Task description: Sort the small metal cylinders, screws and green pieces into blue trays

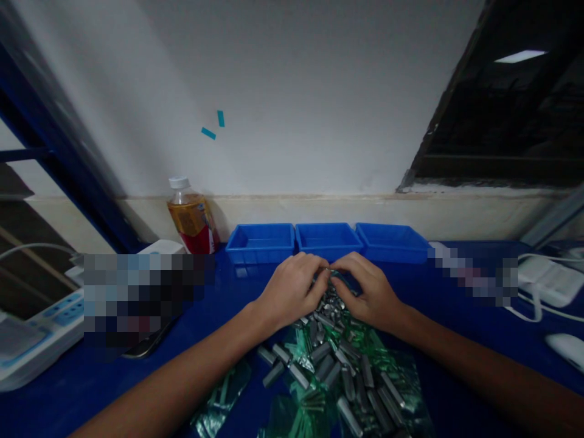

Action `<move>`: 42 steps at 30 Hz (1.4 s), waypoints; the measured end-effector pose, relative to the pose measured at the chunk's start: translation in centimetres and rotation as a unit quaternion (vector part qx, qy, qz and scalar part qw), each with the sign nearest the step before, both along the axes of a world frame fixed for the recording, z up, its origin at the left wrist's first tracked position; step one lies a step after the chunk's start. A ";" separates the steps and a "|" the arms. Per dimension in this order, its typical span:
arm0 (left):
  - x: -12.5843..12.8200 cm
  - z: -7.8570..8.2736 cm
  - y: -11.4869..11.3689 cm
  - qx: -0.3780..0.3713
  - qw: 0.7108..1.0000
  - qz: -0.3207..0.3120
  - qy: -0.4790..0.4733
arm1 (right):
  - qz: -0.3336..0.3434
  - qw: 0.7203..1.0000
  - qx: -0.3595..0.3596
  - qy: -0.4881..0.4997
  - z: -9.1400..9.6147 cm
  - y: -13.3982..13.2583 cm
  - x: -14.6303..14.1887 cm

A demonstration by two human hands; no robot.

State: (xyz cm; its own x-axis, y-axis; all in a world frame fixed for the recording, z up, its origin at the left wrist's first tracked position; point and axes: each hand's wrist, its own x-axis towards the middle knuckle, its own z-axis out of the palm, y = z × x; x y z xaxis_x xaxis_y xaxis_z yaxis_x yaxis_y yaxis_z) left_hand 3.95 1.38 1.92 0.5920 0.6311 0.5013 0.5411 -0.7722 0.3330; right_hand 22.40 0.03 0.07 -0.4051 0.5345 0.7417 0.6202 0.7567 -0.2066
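My left hand [295, 286] and my right hand [365, 291] meet at the fingertips over the far end of a heap of metal parts. Thumbs and index fingers are pinched together on both sides; whatever they hold is too small or hidden to make out. Small shiny metal pieces [335, 304] lie right below the fingers. Nearer to me are larger grey metal cylinders [325, 368], loosely piled. Among and under them are green-tinted plastic bags [310, 407], some with thin sticks or strips inside. Another green bag [223, 398] lies beneath my left forearm.
Three blue plastic trays [260, 254] stand in a row along the wall. A drink bottle [191, 219] is at the back left. A power strip [50, 331] and a dark phone-like object [148, 342] lie left. At right are a white adapter [550, 280] with cables and a white mouse [566, 348].
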 end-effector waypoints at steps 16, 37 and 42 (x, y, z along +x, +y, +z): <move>-2.2 -0.1 2.6 0.092 0.979 0.152 0.096 | -0.204 0.978 -0.002 -0.035 1.1 3.6 3.5; -2.3 -0.6 5.3 0.071 0.973 0.146 0.163 | -0.232 0.956 -0.153 0.096 0.1 6.2 6.1; -2.2 -0.8 5.7 0.068 0.977 0.137 0.151 | -0.228 0.960 -0.145 0.079 0.0 6.1 5.7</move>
